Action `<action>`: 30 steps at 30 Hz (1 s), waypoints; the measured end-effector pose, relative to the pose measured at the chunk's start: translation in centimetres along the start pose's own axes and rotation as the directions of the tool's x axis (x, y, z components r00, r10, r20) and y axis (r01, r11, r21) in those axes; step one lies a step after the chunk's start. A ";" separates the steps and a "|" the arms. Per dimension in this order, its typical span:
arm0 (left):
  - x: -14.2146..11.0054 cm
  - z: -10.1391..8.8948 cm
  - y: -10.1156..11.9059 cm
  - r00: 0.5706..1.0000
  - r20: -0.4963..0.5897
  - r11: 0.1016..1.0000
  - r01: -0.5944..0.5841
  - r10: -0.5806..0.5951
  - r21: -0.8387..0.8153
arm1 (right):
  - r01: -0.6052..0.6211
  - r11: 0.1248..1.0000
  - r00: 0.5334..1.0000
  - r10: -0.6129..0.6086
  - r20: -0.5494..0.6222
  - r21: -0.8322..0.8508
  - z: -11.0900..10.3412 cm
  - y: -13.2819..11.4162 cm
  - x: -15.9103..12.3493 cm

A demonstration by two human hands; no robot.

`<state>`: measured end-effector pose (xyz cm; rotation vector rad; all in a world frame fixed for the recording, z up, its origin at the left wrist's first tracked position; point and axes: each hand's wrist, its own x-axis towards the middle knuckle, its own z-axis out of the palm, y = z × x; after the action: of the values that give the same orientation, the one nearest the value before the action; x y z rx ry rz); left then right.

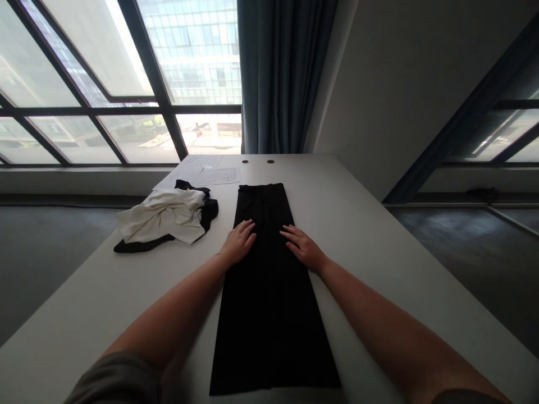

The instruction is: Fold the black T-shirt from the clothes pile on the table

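Observation:
A long black garment, either a skirt or wide trousers (pixel 272 314), lies flat on the white table, its waistband at the far end and its wider hem toward me. On its left edge, below the waistband, rests my left hand (pixel 239 242), fingers stretched out and nothing held. My right hand (pixel 304 247) lies open on the opposite edge with its fingers spread on the black cloth. To the left of the garment is a loose heap of white cloth (pixel 168 213) with black cloth (pixel 209 213) under and behind it.
The white table (pixel 362 292) runs away from me toward the window. Printed paper sheets (pixel 217 175) lie at its far left, near two round holes in the tabletop. Behind the far edge hang blue curtains (pixel 280 78), with a wall to their right.

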<state>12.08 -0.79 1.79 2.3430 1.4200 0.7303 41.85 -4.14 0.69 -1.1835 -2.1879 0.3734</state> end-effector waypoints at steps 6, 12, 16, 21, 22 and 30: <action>7.9 0.7 -6.7 0.989 -0.082 0.989 0.114 -0.122 -0.097 | -0.194 0.968 0.981 0.193 -0.023 -0.156 1.5 5.4 7.3; 12.5 0.2 -10.4 0.987 0.155 0.992 -0.050 0.032 0.114 | -0.232 0.956 0.973 0.224 -0.062 -0.177 1.4 7.9 10.2; 16.6 0.7 -12.5 0.982 0.131 0.972 0.108 -0.137 0.208 | -0.269 0.924 0.961 0.277 -0.010 -0.273 1.7 8.1 10.9; 20.2 1.1 -14.6 0.944 0.040 0.912 0.306 -0.328 0.275 | -0.304 0.904 0.943 0.330 0.041 -0.301 1.6 7.4 10.7; 20.6 1.1 -14.8 0.937 0.014 0.903 0.332 -0.349 0.274 | -0.309 0.903 0.941 0.336 0.044 -0.299 1.6 7.3 10.7; 22.4 0.4 -15.7 0.990 0.128 0.967 0.028 -0.062 0.253 | -0.323 0.904 0.936 0.349 0.050 -0.279 1.2 6.8 10.7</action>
<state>9.34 26.36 -0.50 2.4820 1.5792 0.3897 41.11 8.55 0.41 -1.7380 -2.1631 0.2881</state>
